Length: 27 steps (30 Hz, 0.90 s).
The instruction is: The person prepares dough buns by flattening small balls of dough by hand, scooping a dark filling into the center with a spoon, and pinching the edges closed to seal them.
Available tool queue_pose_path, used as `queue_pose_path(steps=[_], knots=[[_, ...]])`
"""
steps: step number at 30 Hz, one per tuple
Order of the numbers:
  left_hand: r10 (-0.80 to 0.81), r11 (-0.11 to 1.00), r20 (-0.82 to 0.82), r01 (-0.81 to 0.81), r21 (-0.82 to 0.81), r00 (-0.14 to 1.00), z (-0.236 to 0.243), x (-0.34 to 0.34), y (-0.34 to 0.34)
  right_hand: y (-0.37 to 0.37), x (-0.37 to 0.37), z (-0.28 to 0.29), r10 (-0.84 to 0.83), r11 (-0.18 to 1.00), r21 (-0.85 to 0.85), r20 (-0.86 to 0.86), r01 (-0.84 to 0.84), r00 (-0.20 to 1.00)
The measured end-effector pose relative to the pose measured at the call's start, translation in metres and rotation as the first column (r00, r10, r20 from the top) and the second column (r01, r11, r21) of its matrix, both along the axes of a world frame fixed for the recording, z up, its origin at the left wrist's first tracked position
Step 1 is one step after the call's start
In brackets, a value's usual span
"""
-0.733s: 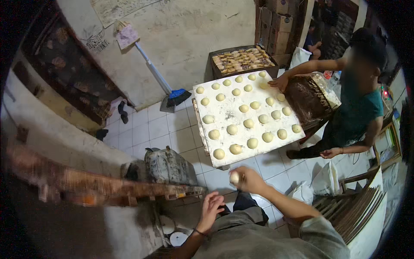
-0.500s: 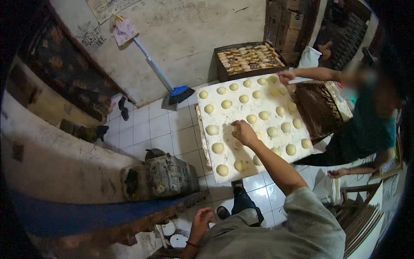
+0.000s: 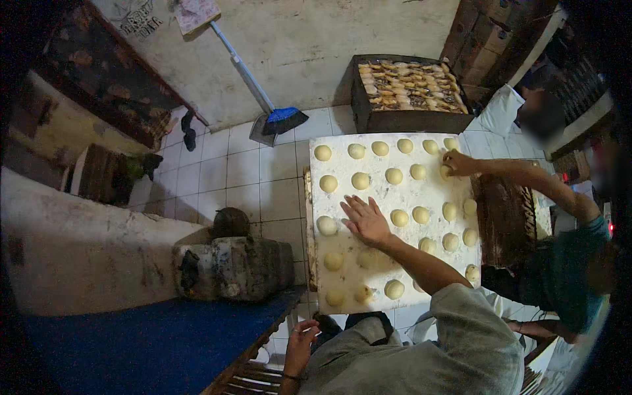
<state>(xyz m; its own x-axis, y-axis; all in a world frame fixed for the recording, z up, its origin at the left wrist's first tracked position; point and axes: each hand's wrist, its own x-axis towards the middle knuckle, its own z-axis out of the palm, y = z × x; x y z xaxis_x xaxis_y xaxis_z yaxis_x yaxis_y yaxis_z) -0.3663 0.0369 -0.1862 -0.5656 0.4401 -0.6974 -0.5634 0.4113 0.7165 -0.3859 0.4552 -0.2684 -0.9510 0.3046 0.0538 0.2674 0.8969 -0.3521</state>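
A white floured board (image 3: 388, 197) bears rows of round, pale dough balls (image 3: 394, 176). My right hand (image 3: 367, 224) lies palm down over the left-middle part of the board, fingers spread; whether dough is under the palm is hidden. Just left of it sits another dough ball (image 3: 327, 226). Low beside my body hangs my left hand (image 3: 303, 339), off the board, with loosely bent fingers and nothing visible in them. At the board's far right, a co-worker's hand (image 3: 457, 162) touches a dough ball.
Behind the board stands a dark tray (image 3: 411, 120) of browned, elongated pieces. A blue broom (image 3: 286, 120) leans on the wall. To the left are a grimy container (image 3: 250, 270) and a blue surface (image 3: 145, 336). The co-worker (image 3: 566, 257) stands at right.
My right hand's fingers have gone from bent together to spread flat. The co-worker's hand has moved from the board's far edge onto a dough ball. The view has shifted.
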Motion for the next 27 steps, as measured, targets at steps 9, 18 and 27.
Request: queue_pose_path(steps=[9, 18, 27], knots=[[0.015, 0.997, -0.030, -0.012, 0.073, 0.999, 0.008, -0.010, 0.036, 0.018, -0.007, 0.061, -0.175, 0.877, -0.465, -0.080, 0.118, 0.981], [-0.198, 0.976, 0.037, 0.194, 0.095, 0.979, 0.000, -0.012, 0.043, 0.034, 0.097, 0.050, -0.372, 0.797, -0.466, 0.125, 0.385, 0.920], [-0.277, 0.777, 0.650, -0.233, 0.584, 0.707, 0.064, 0.042, 0.119, -0.163, 0.206, 0.187, -0.127, 0.862, -0.506, -0.210, 0.003, 0.969]])
